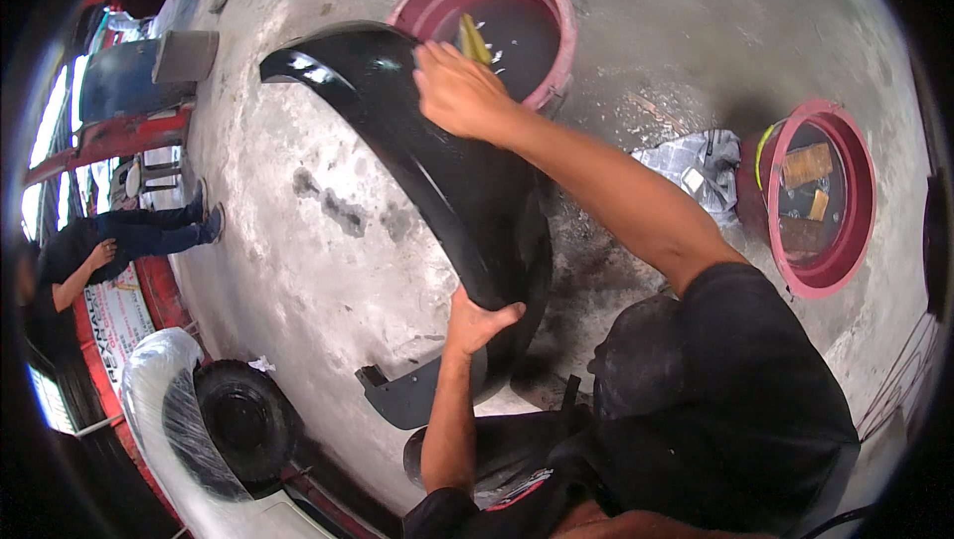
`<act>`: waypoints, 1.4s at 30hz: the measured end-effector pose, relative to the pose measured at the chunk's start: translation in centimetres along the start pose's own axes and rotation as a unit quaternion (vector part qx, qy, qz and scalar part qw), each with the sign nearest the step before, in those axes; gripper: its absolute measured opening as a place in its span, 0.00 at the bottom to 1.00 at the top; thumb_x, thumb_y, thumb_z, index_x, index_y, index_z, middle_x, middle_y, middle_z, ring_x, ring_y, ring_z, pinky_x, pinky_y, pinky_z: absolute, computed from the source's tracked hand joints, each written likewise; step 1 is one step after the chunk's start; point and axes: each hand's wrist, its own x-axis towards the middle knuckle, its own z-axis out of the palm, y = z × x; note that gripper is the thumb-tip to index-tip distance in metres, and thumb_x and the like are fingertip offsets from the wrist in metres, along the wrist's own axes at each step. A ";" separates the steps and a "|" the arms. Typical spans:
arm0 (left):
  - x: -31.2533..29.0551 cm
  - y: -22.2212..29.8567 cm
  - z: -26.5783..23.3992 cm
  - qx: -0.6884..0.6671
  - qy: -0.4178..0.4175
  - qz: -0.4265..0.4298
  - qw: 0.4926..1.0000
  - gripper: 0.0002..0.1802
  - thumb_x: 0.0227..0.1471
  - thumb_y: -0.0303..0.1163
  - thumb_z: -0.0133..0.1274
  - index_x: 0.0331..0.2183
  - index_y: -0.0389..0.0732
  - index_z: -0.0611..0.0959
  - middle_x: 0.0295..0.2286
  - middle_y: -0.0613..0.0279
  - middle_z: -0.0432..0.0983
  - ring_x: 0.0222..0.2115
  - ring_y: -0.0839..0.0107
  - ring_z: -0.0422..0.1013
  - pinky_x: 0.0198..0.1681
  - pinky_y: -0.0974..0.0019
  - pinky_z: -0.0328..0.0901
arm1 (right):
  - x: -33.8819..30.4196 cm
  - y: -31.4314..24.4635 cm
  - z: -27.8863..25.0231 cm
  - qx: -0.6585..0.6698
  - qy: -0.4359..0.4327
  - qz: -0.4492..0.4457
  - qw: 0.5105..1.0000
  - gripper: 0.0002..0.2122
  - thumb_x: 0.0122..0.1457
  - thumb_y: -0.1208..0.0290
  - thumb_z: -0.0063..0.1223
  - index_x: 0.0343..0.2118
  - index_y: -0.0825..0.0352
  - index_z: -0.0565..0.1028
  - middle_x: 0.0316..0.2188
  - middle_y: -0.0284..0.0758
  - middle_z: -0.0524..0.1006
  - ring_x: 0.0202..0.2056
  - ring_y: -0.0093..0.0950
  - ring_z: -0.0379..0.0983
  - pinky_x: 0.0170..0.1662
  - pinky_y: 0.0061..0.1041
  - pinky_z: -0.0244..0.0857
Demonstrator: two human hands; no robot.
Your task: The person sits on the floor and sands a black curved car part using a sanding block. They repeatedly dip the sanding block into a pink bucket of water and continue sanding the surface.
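the black panel (pixel 422 156) was at eleven o'clock, best steadied by the left hand (pixel 477 325) clasping its near edge, while the curled right hand (pixel 462 92), contents unclear, best used light, even pressure against its far part.

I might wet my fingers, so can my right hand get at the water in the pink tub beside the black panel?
Likely yes: your right hand is at the black panel, close to the pink tub, whose open top leaves much of the water exposed beside a yellow piece.
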 end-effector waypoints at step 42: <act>0.2 0.4 -0.2 0.022 0.006 -0.012 1.000 0.37 0.33 0.35 0.72 0.48 0.32 0.79 0.43 0.52 0.83 0.44 0.64 0.78 0.51 0.62 0.70 | -3.9 -2.6 -0.1 0.013 -0.070 -0.160 0.984 0.24 0.67 0.64 0.46 0.63 0.71 0.68 0.65 0.44 0.67 0.69 0.42 0.57 0.71 0.42 0.51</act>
